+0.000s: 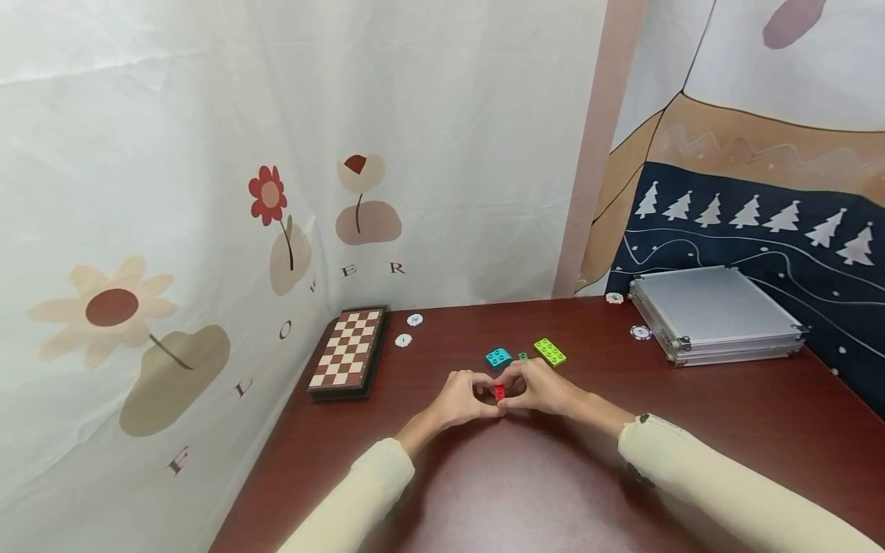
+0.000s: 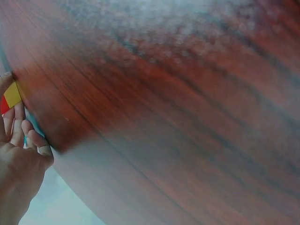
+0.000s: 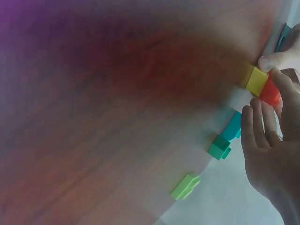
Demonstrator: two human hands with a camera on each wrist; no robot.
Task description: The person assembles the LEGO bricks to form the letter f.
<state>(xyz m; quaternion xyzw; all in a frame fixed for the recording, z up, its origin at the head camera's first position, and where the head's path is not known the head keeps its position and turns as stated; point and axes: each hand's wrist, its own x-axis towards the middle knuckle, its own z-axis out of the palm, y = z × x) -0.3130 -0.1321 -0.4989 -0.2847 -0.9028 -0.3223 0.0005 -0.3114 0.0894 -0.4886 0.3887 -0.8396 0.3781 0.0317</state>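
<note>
Between my two hands is a red toy brick (image 1: 500, 392), joined to a yellow toy brick (image 3: 257, 80) that shows beneath it in the wrist views. My left hand (image 1: 458, 401) pinches the pair from the left, its thumb tip at the yellow one. From the other side my right hand (image 1: 542, 388) pinches them too, its thumb along the red brick. Both hands form a ring of curled fingers low over the table. Just beyond the fingers lie a blue brick (image 1: 498, 357), a small green brick (image 1: 523, 356) and a lime green brick (image 1: 550, 352).
A checkered board box (image 1: 348, 351) lies at the left of the dark red table (image 1: 429, 349), with two white chips (image 1: 409, 330) near it. On the right sits a silver case (image 1: 719, 311), with more chips beside it. Printed curtains hang behind and at the left.
</note>
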